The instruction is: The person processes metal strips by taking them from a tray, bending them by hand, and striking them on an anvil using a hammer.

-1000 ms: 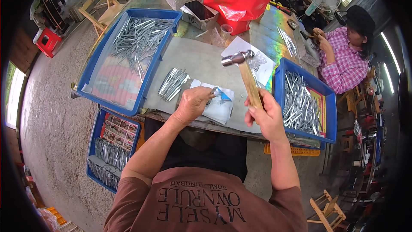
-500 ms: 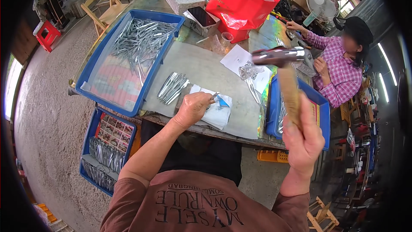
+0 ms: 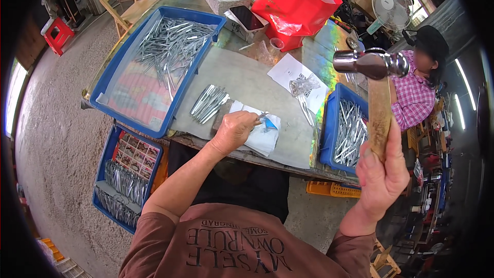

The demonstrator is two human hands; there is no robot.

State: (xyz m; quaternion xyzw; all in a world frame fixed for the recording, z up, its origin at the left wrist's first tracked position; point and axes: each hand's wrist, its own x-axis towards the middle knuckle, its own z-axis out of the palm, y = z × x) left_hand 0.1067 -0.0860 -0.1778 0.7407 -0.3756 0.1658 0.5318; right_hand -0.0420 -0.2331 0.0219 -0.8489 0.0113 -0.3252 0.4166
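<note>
My right hand [image 3: 382, 180] is closed round the wooden handle of a ball-peen hammer [image 3: 380, 113], raised well above the table's right side. Its shiny metal head points left. My left hand [image 3: 235, 131] is closed in a pinch over a folded white cloth [image 3: 266, 141] with a blue patch. Between its fingertips pokes the end of a slim metal piece [image 3: 263, 115]; the rest is hidden. A dark block [image 3: 222, 114] shows partly beneath that hand. Just left of it lies a bundle of slim silvery metal pieces [image 3: 209, 104].
A large blue tray [image 3: 177, 104] with a heap of similar pieces is at left, a smaller blue bin [image 3: 329, 144] at right. Another blue crate [image 3: 105, 175] sits below the table. A red bag [image 3: 293, 2] stands behind. A co-worker [image 3: 419, 87] sits at right.
My right hand has swung the hammer to the right, uncovering more of the right bin. My left hand stays pinched at the same place on the cloth.
</note>
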